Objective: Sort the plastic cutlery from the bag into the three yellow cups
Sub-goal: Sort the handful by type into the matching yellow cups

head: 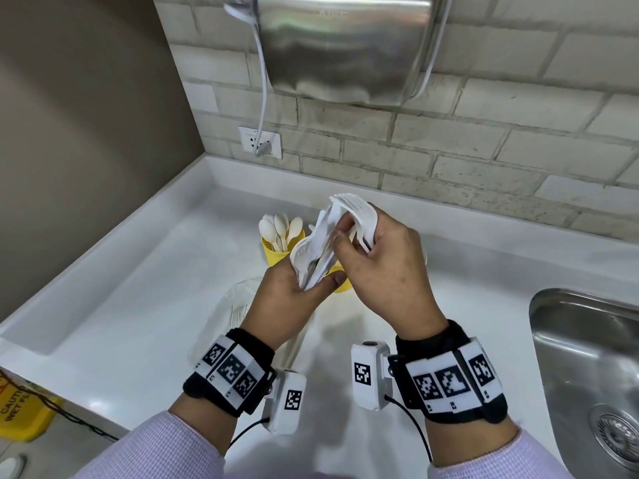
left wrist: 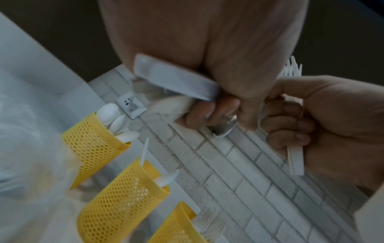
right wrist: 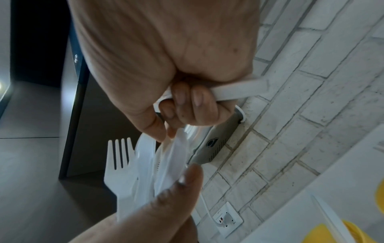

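Over the white counter my left hand [head: 294,288] grips a mixed bundle of white plastic cutlery [head: 313,252] by the handles. My right hand [head: 380,264] meets it from the right and holds a fan of forks [head: 352,210] pulled from that bundle. In the left wrist view three yellow mesh cups stand in a row: the spoon cup [left wrist: 93,143], the knife cup [left wrist: 124,197] and the fork cup [left wrist: 176,230]. In the head view the spoon cup [head: 275,250] shows; a second cup [head: 342,286] is mostly hidden behind my hands. The clear bag [head: 228,305] lies under my left wrist.
A steel sink [head: 587,357] is sunk into the counter [head: 138,288] at the right. A metal hand dryer [head: 345,46] hangs on the brick wall, its cable running to a socket [head: 259,143]. A yellow caution sign [head: 20,409] stands on the floor at the left.
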A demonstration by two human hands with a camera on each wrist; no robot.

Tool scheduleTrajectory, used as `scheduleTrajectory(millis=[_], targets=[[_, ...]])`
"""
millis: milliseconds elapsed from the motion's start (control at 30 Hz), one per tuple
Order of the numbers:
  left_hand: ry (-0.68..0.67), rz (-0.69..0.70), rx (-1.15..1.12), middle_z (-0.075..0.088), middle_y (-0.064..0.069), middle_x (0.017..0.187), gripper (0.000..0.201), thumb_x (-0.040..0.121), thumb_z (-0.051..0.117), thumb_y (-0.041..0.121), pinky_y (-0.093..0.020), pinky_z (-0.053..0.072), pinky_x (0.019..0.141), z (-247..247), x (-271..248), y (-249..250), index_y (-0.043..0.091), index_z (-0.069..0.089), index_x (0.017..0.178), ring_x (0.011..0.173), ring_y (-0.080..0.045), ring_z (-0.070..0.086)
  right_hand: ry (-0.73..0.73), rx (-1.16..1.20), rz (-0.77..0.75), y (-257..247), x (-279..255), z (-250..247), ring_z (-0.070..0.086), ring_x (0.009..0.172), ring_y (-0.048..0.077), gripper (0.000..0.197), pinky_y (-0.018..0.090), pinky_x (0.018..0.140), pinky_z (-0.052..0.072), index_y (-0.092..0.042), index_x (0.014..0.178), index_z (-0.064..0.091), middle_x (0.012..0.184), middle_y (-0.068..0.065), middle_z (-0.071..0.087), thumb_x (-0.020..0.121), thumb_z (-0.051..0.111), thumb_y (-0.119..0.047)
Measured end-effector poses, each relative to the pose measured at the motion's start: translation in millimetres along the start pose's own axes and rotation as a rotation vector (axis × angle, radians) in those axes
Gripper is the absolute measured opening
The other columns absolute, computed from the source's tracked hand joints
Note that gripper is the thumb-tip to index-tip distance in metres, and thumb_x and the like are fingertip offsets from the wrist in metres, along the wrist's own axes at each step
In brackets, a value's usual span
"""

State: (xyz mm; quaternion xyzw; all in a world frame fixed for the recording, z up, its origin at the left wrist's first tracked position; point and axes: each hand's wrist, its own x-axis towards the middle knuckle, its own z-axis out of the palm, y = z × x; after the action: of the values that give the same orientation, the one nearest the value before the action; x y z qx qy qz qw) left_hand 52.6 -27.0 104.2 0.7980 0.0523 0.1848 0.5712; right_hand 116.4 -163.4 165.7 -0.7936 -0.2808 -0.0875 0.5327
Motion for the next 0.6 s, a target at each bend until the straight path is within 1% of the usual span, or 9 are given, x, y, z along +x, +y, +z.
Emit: scheduleTrajectory(millis=[67,100,167,233,300,333,467,533,600], targets=[[-0.046,-0.022,-0.018,0.074,0.024,0.095,0.034,0.094,0.074,0.021,-0.011,0.050,0.077,-1.2,1.1,1.2,0.020,0.066,0.127,0.089,0.006,0.068,-0.013,0.074,0.028,1.5,1.3,-0.9,0.051,0.054,0.008,0.010,0.014,0.057,0.038,-0.017,0.081,0.062,0.058,-0.014,0.054,0.090,0.066,-0.012],[-0.061,-0.038,-0.028,0.071,0.028,0.080,0.031,0.095,0.072,0.019,-0.008,0.046,0.066,-1.0,1.2,2.1,0.017,0.066,0.125,0.072,0.010,0.065,-0.016,0.112,0.044,2.4,2.1,-1.7,0.049,0.054,0.008,0.011,0.016,0.057,0.039,-0.016,0.082,0.062,0.059,-0.013,0.054,0.091,0.066,-0.012],[-0.088,-0.072,-0.073,0.057,0.025,0.054,0.022,0.096,0.070,0.014,-0.006,0.035,0.049,-0.4,0.5,3.9,0.015,0.065,0.118,0.047,0.006,0.051,-0.032,0.186,0.071,2.9,4.4,-4.3,0.046,0.054,0.005,0.011,0.020,0.058,0.040,-0.014,0.084,0.062,0.062,-0.010,0.055,0.093,0.066,-0.011],[-0.106,-0.096,-0.110,0.050,0.020,0.048,0.014,0.097,0.069,0.013,-0.009,0.032,0.045,-1.1,-0.4,5.9,0.019,0.065,0.109,0.040,0.000,0.042,-0.064,0.230,0.080,2.1,6.1,-6.5,0.049,0.058,0.011,0.011,0.028,0.060,0.043,-0.013,0.085,0.062,0.066,-0.001,0.058,0.095,0.066,-0.011],[-0.115,-0.098,-0.125,0.048,0.019,0.048,0.011,0.097,0.068,0.015,-0.011,0.032,0.045,-2.7,-0.8,6.1,0.024,0.063,0.101,0.040,-0.001,0.038,-0.096,0.223,0.066,1.3,6.9,-7.9,0.052,0.063,0.022,0.009,0.033,0.063,0.046,-0.012,0.087,0.062,0.073,0.009,0.062,0.095,0.066,-0.013],[-0.126,-0.096,-0.130,0.048,0.019,0.050,0.011,0.097,0.068,0.015,-0.012,0.032,0.045,-3.3,-0.6,5.9,0.025,0.063,0.099,0.041,-0.001,0.038,-0.105,0.218,0.059,0.6,6.6,-8.4,0.051,0.062,0.022,0.009,0.033,0.063,0.046,-0.013,0.088,0.063,0.073,0.010,0.062,0.095,0.067,-0.013],[-0.144,-0.064,-0.092,0.054,0.025,0.053,0.012,0.097,0.069,0.014,-0.005,0.034,0.049,-2.9,-0.8,8.7,0.024,0.063,0.103,0.045,0.005,0.049,-0.101,0.207,0.044,-0.9,4.6,-10.3,0.051,0.056,0.005,0.010,0.019,0.060,0.043,-0.016,0.093,0.067,0.066,-0.013,0.060,0.091,0.071,-0.007],[-0.110,-0.037,-0.037,0.062,0.031,0.064,0.018,0.095,0.071,0.017,-0.004,0.039,0.058,-2.8,-0.4,8.1,0.018,0.066,0.113,0.057,0.012,0.057,-0.097,0.153,0.035,-2.5,3.6,-9.2,0.059,0.060,0.005,0.011,0.018,0.062,0.046,-0.019,0.096,0.071,0.067,-0.016,0.064,0.090,0.071,-0.010],[-0.056,-0.027,0.025,0.069,0.031,0.079,0.025,0.092,0.075,0.023,-0.006,0.043,0.069,-3.3,-0.1,7.1,0.019,0.069,0.117,0.074,0.011,0.064,-0.077,0.117,0.039,-4.0,3.7,-9.0,0.064,0.066,0.004,0.011,0.018,0.065,0.048,-0.022,0.095,0.074,0.069,-0.019,0.067,0.090,0.071,-0.012]])
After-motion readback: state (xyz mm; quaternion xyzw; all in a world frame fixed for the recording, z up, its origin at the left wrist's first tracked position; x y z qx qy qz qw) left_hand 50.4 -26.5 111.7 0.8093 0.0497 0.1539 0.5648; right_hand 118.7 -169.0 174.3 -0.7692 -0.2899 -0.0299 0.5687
